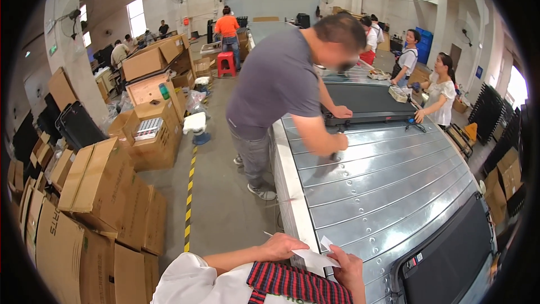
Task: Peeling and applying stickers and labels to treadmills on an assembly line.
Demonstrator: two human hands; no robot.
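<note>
White paper slip (313, 258), red-and-navy striped cloth (298, 282)

Your hands (315, 256) sit at near end of metal slat conveyor (382, 191): bare slats ahead give free passage. Black flat unit (450, 259) blocks right; leaning co-worker (281, 90) blocks farther along.

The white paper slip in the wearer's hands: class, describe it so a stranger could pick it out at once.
Start at the long grey metal conveyor table and follow its near left edge to the bottom of the picture. There the left hand and right hand meet over a small white paper slip. It is the only flat white sheet there, just above a red-and-black striped cloth.
</note>
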